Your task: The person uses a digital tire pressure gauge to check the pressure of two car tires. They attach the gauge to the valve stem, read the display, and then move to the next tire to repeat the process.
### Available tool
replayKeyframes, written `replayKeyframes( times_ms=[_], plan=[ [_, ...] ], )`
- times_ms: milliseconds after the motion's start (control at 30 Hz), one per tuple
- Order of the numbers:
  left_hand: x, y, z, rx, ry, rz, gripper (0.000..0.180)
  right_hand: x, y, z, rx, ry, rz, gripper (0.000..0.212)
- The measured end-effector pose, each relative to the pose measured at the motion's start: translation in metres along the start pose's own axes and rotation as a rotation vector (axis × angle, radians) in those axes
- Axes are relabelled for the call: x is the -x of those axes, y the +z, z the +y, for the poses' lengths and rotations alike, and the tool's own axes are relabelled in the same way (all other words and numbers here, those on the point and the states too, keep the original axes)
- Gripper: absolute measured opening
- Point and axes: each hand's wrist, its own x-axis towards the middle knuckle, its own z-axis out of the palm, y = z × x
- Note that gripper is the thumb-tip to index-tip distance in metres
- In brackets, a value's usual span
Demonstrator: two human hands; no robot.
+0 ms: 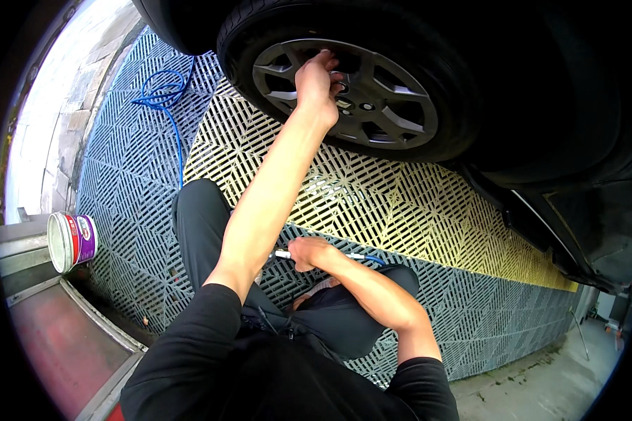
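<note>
Stretched out in front of me, my left hand (317, 85) is at the grey alloy wheel (393, 123) of a dark vehicle. Its fingers are curled together against the wheel, close to the hub; what lies between them, if anything, is hidden. The black tyre (242, 84) surrounds the wheel. Low between my knees, my right hand (309, 252) is closed around a silver metal fitting (282, 254) that sticks out on its left side. A blue hose (369, 259) comes out on the other side of this hand.
Grey and yellow plastic grating (221, 130) covers the floor. More blue hose (163, 98) lies coiled at the far left. A white and purple bucket (74, 242) stands at the left beside a red, metal-edged panel (70, 337). The vehicle's dark underside (541, 203) overhangs the right.
</note>
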Motion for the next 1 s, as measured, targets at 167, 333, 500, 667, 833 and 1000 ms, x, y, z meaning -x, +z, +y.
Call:
replayKeyframes(
  times_ms=[167,333,500,667,833,1000],
  plan=[
    [0.011,0.003,0.005,0.085,-0.137,-0.080,0.015,0.000,0.001,0.002,-0.014,0.003,0.004,0.024],
    [0.011,0.003,0.002,0.106,-0.075,-0.032,0.014,0.000,-0.002,0.000,-0.007,0.006,-0.008,0.024],
    [0.009,0.000,0.002,0.028,0.039,-0.083,0.017,-0.001,0.000,0.001,-0.005,-0.010,0.003,0.024],
    [0.018,0.007,0.008,0.151,-0.134,-0.052,0.010,-0.003,0.001,0.004,-0.010,-0.017,-0.002,0.027],
    [0.014,0.007,0.006,0.168,-0.108,0.022,0.014,0.003,-0.005,-0.003,0.003,0.013,-0.008,0.026],
    [0.013,0.007,0.006,0.167,-0.103,-0.003,0.017,0.002,-0.003,-0.001,0.008,0.018,-0.003,0.024]
  ],
)
